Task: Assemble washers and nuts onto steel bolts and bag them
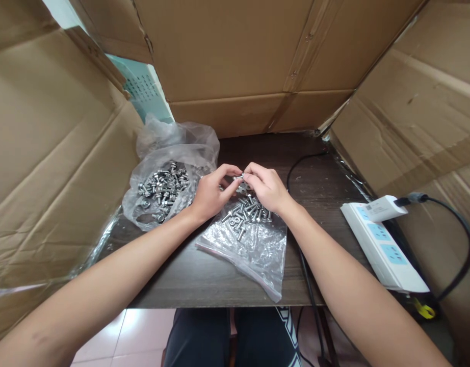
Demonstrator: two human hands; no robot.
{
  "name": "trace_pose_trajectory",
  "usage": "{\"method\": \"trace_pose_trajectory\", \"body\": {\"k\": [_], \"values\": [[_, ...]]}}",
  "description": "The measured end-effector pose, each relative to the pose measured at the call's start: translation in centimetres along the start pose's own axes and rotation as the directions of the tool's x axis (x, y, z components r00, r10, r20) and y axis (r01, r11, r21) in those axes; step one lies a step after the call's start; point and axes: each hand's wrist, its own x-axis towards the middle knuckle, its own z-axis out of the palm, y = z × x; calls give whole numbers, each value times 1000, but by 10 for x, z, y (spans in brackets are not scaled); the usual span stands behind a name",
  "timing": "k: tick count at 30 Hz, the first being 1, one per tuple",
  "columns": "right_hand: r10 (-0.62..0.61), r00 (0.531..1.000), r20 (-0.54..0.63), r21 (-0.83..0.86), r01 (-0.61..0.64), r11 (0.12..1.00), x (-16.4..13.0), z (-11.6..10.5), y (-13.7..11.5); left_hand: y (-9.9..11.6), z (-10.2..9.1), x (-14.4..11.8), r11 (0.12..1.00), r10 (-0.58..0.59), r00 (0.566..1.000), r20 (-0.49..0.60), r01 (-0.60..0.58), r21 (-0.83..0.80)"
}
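Note:
Between the fingertips of both hands is a small silver bolt point(238, 177), lying roughly level. My left hand point(214, 188) pinches its left end with thumb and forefinger. At its right end, the fingers of my right hand point(266, 187) are closed on it; a nut or washer there is too small to make out. Just below my hands, a pile of loose bolts and nuts point(250, 210) lies on a flat clear zip bag point(254, 255). Left of my left hand, an open plastic bag point(133, 204) holds many bolts point(164, 186) with nuts or washers on them.
Cardboard walls point(235, 51) enclose the dark wooden table point(170, 290) at the back and both sides. A white power strip point(384, 244) with a plugged-in adapter point(386, 208) lies at the right. A black cable point(290, 171) runs across the table right of my hands.

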Motion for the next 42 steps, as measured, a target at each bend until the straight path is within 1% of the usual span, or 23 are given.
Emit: {"method": "trace_pose_trajectory", "body": {"k": [6, 10, 14, 19, 23, 28, 31, 35, 39, 42], "values": [[36, 999, -13, 12, -36, 999, 0, 1, 0, -1, 0, 0, 1000, 10, 1000, 14, -9, -28], [-9, 1000, 3, 30, 9, 1000, -1, 1, 0, -1, 0, 0, 999, 35, 999, 16, -34, -42], [17, 998, -56, -30, -19, 999, 0, 0, 1, -1, 1, 0, 999, 32, 999, 10, -31, -40], [-12, 1000, -6, 54, 13, 998, 1, 1, 0, -2, 1, 0, 999, 35, 999, 13, -35, -42], [-2, 1000, -15, 20, 3, 1000, 1, 3, 0, -2, 0, 1, 999, 19, 1000, 21, -18, -50], [8, 1000, 16, -5, -8, 1000, 0, 2, 0, -2, 1, 1, 998, 6, 1000, 31, -4, -55], [-20, 1000, -6, -21, 20, 1000, 0, 1, 0, -2, 1, 1, 999, -6, 1000, 29, 7, -43], [-43, 998, -35, 8, 43, 999, 1, 1, 1, -1, 1, 1, 1000, 1, 1000, 15, 0, -18], [-46, 998, -44, -74, 42, 996, 2, 2, 2, 0, 1, 1, 1000, -13, 1000, 12, 13, -19], [-113, 993, -39, -131, 107, 986, 3, 4, 3, 1, 1, 0, 999, -16, 1000, 17, 16, -28]]}}
